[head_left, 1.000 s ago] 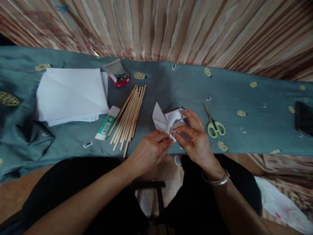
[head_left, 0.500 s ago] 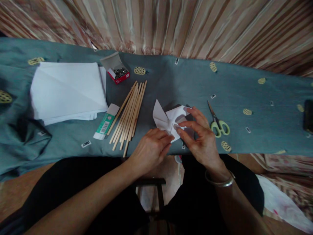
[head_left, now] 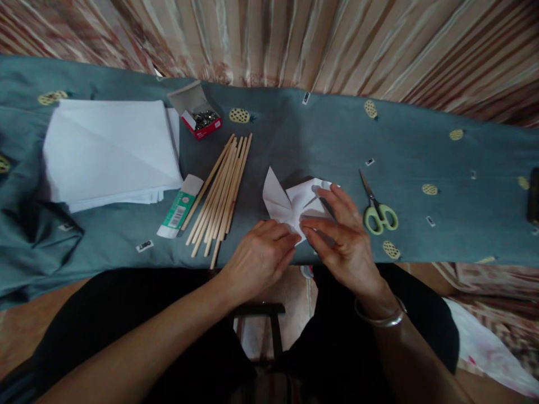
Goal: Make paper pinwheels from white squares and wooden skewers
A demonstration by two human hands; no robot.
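A white paper pinwheel [head_left: 278, 205] lies at the front edge of the cloth-covered table, one pointed blade standing up at its left. My left hand [head_left: 265, 249] is closed, its fingertips gripping the pinwheel's lower edge. My right hand [head_left: 343, 241] has thumb and index finger pinched on the paper close to its centre, while the other fingers rest over the right-hand blade. Part of the paper is hidden under both hands. Green-handled scissors [head_left: 379, 216] lie just right of my right hand. Several wooden sticks [head_left: 221, 193] lie in a bundle left of the pinwheel.
A stack of white paper [head_left: 109, 148] lies at the left. Beside it are a green-and-white box [head_left: 180, 207] and an open red box of metal pins [head_left: 205, 126]. A curtain [head_left: 269, 42] hangs along the table's [head_left: 328, 134] far side. A dark object [head_left: 534, 196] sits at the right edge.
My right thumb and index finger have come together near the pinwheel's centre, where they were apart before. My left hand keeps its hold. The camera view has shifted slightly.
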